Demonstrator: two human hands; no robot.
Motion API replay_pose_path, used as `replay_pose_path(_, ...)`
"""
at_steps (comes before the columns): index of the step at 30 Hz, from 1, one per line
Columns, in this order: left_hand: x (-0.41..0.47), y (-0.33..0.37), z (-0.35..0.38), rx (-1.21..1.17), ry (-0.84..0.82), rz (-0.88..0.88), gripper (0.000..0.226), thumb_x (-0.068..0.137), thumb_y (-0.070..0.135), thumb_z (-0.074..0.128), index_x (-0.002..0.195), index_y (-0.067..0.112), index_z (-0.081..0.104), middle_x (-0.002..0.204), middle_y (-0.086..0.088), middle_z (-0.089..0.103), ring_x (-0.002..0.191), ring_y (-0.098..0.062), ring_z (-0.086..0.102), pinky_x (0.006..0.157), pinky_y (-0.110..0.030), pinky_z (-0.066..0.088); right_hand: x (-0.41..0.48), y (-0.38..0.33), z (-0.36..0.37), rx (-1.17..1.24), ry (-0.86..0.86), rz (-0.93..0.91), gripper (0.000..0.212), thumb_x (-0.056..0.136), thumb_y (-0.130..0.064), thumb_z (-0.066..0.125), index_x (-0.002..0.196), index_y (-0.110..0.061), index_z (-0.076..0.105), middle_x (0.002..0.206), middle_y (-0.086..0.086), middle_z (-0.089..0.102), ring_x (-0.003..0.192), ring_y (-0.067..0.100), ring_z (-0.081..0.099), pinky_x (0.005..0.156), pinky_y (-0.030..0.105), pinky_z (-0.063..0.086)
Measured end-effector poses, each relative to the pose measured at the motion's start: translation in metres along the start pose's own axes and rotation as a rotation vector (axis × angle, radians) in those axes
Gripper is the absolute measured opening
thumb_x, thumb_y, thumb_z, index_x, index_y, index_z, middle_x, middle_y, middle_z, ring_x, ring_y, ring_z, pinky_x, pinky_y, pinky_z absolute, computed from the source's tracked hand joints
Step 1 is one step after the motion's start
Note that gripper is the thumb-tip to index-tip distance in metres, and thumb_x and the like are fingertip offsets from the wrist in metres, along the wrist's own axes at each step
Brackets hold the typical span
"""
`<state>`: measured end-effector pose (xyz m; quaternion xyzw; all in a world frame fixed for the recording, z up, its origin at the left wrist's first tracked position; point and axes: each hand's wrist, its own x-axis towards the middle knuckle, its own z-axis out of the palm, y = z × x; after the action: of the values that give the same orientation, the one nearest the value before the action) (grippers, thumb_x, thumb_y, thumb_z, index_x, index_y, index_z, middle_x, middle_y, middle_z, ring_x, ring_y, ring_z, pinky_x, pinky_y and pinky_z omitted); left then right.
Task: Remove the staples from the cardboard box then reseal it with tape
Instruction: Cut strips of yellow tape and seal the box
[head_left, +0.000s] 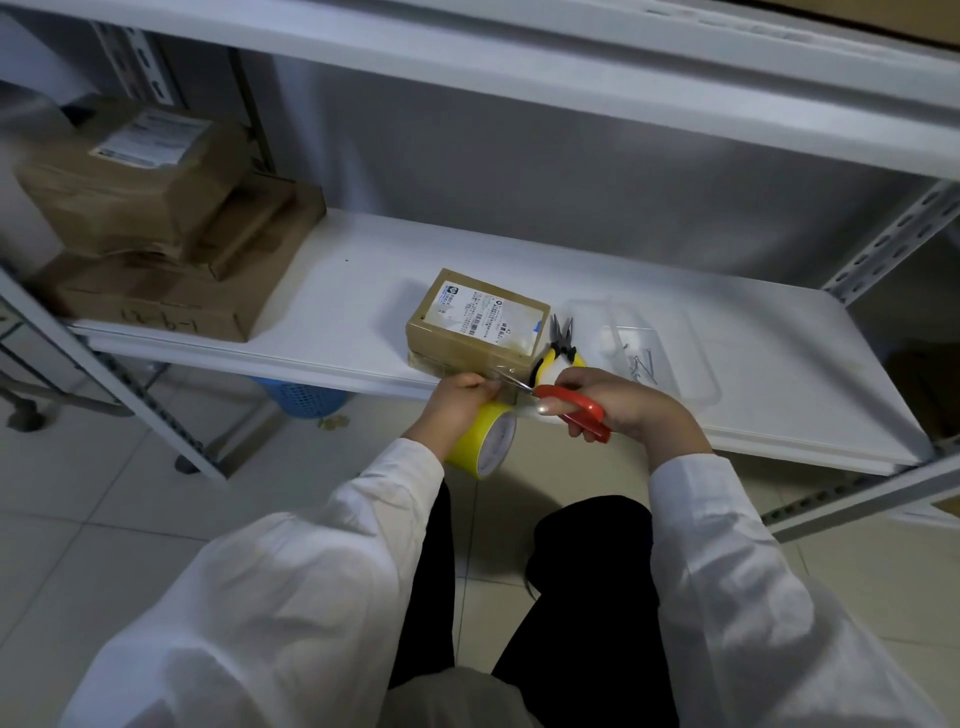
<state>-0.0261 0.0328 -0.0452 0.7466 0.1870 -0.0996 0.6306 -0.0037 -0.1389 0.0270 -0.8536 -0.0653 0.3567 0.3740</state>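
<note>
A small cardboard box (475, 325) with a white label lies on the white shelf (337, 291), near its front edge. My left hand (457, 402) grips a roll of tape with a yellow core (483, 441), held just below the shelf edge in front of the box. A clear strip of tape runs from the roll up to the box. My right hand (618, 402) holds red-handled scissors (571, 408), whose blades reach across the strip of tape. Yellow-handled pliers (561, 348) lie on the shelf right of the box.
A clear plastic tray (691, 374) holding several loose staples sits right of the pliers. Larger taped cardboard boxes (156, 223) are stacked at the shelf's left end. A blue basket (306, 397) stands on the tiled floor under the shelf. An upper shelf overhangs.
</note>
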Motion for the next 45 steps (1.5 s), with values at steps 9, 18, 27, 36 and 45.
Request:
replay_pose_path(9,0.001,0.001,-0.003,-0.013,-0.023,-0.032,0.018,0.093,0.021,0.056,0.097,0.006,0.066,0.088,-0.004,0.06,0.092,-0.019,0.053,0.084,-0.025,0.036,0.008,0.008,-0.005,0.034,0.073,-0.012,0.027,0.076,-0.023,0.076,0.081,-0.012,0.052,0.061,0.009,0.058,0.048,0.014,0.05,0.045,0.021,0.035)
replay_pose_path(18,0.005,0.002,0.0,-0.012,-0.019,-0.032,0.017,0.095,0.016,0.051,0.085,0.009,0.062,0.092,-0.003,0.06,0.093,-0.018,0.052,0.087,-0.024,0.034,0.01,0.013,-0.002,0.069,0.099,-0.043,0.03,0.071,-0.012,0.08,0.078,-0.007,0.052,0.058,0.011,0.055,0.035,0.006,0.051,0.037,0.017,0.039)
replay_pose_path(27,0.008,-0.003,0.0,-0.062,0.041,-0.051,0.013,0.091,0.008,0.056,0.084,0.006,0.066,0.082,-0.004,0.059,0.092,-0.018,0.05,0.067,-0.011,0.036,0.017,0.012,-0.001,-0.094,0.021,0.055,0.046,0.068,-0.039,0.081,0.081,-0.017,0.043,0.065,0.011,0.053,0.059,0.022,0.046,0.048,0.027,0.035)
replay_pose_path(36,0.009,-0.012,-0.009,-0.021,0.028,-0.12,0.015,0.087,0.016,0.061,0.097,0.005,0.066,0.101,-0.011,0.061,0.095,-0.021,0.054,0.089,-0.028,0.039,-0.01,0.022,-0.02,-0.211,-0.087,0.143,0.03,0.082,-0.031,0.07,0.082,-0.007,0.053,0.065,0.008,0.055,0.054,0.012,0.053,0.046,0.02,0.041)
replay_pose_path(45,0.007,-0.018,-0.014,-0.137,0.048,-0.131,0.005,0.088,0.008,0.06,0.09,0.004,0.063,0.086,-0.01,0.063,0.09,-0.022,0.054,0.086,-0.025,0.039,0.024,0.036,-0.016,0.243,0.581,0.07,0.031,0.075,-0.035,0.072,0.064,-0.01,0.058,0.08,0.013,0.07,0.068,0.024,0.061,0.06,0.028,0.043)
